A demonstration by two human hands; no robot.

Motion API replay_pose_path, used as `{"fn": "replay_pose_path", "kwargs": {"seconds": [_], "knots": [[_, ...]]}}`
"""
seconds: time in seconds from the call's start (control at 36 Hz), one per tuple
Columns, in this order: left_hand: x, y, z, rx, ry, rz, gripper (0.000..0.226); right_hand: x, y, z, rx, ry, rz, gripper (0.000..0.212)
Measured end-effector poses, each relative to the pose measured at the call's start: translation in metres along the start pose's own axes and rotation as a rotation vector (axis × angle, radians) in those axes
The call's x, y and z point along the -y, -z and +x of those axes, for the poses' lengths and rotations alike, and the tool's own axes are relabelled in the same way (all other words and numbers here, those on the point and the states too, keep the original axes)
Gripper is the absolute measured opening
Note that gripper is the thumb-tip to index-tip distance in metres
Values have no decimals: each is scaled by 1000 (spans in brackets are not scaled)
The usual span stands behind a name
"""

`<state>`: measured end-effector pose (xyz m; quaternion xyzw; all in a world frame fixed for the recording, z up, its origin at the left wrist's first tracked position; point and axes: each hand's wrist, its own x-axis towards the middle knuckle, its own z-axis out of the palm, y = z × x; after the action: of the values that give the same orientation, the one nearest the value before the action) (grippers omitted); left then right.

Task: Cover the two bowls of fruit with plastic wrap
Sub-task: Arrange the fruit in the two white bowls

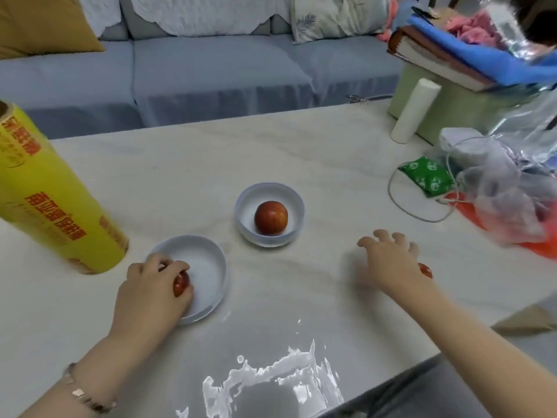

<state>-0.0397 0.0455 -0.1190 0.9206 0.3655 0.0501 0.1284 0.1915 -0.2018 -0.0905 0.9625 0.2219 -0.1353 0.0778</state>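
Two white bowls stand on the marble table. The far bowl [269,214] holds a red fruit [271,218]. Inside the near bowl [199,273], my left hand [153,292] grips a small red fruit [181,285]. My right hand [388,260] hovers low over the table to the right with fingers spread, and another red fruit [425,270] peeks out from beside it; I cannot tell whether the hand touches it. A big yellow roll of plastic wrap [51,200] lies at the left.
Clutter fills the right side: a white cylinder [414,111], a green box [458,116] stacked with books, a green packet [426,175], a white cable [419,203] and clear plastic bags [506,200]. A grey sofa [211,73] stands behind the table. Glare marks the near edge.
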Motion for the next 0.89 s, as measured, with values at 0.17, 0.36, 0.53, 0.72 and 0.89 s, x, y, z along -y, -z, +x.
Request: {"fn": "replay_pose_path", "kwargs": {"seconds": [0.17,0.36,0.53,0.72,0.89], "knots": [[-6,-4,1,-7,82,-126,28,-48,-23,4,123,-192,92,45],[2,4,2,20,-19,-189,29,-27,-7,-17,-17,-29,392,58],[10,7,1,23,-92,-203,30,59,37,-39,-133,433,602,55],[11,8,-2,29,-93,-253,30,170,40,-35,0,838,402,51],[21,15,0,100,-126,-310,38,200,28,-29,15,876,212,34]]}}
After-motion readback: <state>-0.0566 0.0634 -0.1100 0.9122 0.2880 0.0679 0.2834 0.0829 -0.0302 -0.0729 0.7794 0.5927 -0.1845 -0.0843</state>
